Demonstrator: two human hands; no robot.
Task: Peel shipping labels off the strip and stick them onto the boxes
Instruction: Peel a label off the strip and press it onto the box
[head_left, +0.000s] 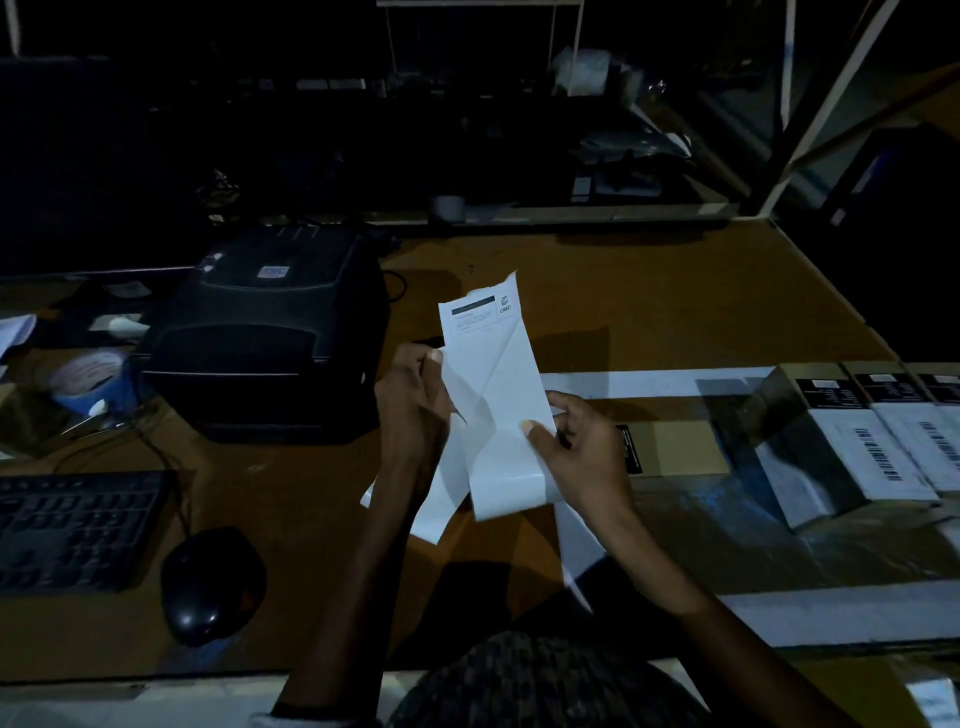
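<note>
Two hands pinch one label strip (493, 395) above the worktop (649, 291): left hand (415, 400) grip peeling a corner, right hand (582, 447) grip clamping its edge. Three labelled boxes (852, 441) sit right.

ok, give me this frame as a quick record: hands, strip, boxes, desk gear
left hand: pinches the left edge of the label strip, peeling a layer away
right hand: grips the strip's lower right side, thumb on its face
label strip: held above the table, printed label at its top end, partly peeled
boxes: row at right on the table, barcode labels already on them
label printer: black, left of the hands
tape roll: blue, far left
keyboard: lower left
mouse: right of the keyboard
lighting: dim; background unreadable
</note>
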